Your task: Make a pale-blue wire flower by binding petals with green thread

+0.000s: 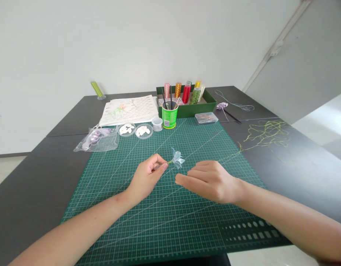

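A pale blue artificial flower with thin translucent petals is held over the green cutting mat. My left hand is closed on its thin stem, pinched between thumb and fingers, with the bloom pointing right. Just right of the flower, my right hand is closed, its fingers curled and its index finger stretched toward the petals without clearly touching them. Yellow-green thread runs from the right across the mat and disappears at the curled right fingers. The right thumb and the exact grip are hidden.
Behind the hands stand a green tub of tools, a green box with thread spools, and a clear case. Dishes of white petals, a plastic bag and papers lie left. Tangled thread lies right.
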The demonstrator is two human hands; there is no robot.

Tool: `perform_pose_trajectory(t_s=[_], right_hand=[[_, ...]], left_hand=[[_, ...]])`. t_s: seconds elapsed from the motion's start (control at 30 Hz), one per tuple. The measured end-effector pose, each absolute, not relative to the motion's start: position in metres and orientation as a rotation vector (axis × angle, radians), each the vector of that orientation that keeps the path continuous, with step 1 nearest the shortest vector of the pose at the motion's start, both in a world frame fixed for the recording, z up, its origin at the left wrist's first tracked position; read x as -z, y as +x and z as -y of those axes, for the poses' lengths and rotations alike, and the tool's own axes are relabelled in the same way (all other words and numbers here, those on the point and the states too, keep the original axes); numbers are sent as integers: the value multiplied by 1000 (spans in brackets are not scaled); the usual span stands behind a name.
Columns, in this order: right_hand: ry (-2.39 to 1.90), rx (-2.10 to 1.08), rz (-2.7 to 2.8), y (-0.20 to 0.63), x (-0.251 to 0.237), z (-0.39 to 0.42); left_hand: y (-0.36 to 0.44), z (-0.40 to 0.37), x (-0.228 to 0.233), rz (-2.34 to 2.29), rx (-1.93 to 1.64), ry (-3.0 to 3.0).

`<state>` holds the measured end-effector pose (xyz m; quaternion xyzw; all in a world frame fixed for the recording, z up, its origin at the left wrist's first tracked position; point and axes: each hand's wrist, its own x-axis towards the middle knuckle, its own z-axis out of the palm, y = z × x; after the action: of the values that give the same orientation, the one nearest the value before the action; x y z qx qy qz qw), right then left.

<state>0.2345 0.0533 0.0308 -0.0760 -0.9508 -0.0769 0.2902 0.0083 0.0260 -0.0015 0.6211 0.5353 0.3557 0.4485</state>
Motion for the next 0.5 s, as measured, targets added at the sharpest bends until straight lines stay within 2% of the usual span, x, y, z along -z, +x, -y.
perform_pose_trajectory(t_s=[0.5], right_hand=[[-222,324,2430,241,-43,-56]], left_hand=[[11,-19,2,-1255,-782,1601]])
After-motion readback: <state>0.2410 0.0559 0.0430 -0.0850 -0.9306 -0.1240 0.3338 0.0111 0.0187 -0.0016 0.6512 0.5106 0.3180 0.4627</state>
